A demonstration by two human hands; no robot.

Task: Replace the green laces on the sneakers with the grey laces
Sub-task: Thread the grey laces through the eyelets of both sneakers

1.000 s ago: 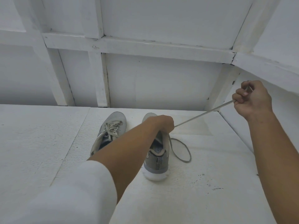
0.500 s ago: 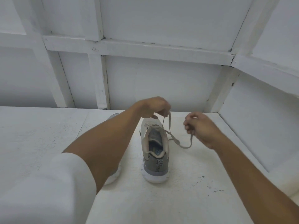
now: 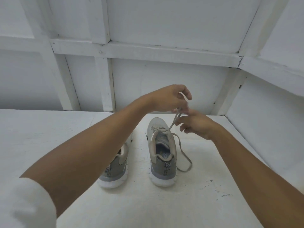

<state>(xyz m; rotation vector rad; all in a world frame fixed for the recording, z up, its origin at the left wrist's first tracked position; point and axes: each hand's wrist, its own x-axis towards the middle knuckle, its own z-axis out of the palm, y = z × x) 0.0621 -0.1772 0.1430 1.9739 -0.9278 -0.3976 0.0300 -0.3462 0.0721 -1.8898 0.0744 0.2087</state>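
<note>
My left hand [image 3: 171, 99] pinches the limp, light grey lace [image 3: 172, 125] above the sneaker [image 3: 162, 145], my right hand [image 3: 197, 127] beside it, grip unclear; I'd hold this floppy cord near its end.

The left hand [image 3: 171, 99] pinches the grey lace [image 3: 174, 121] raised from the right sneaker [image 3: 162, 145] below it, the right hand [image 3: 196, 126] just beneath touches the strands, and the left sneaker [image 3: 117, 167] sits under the left forearm
</note>
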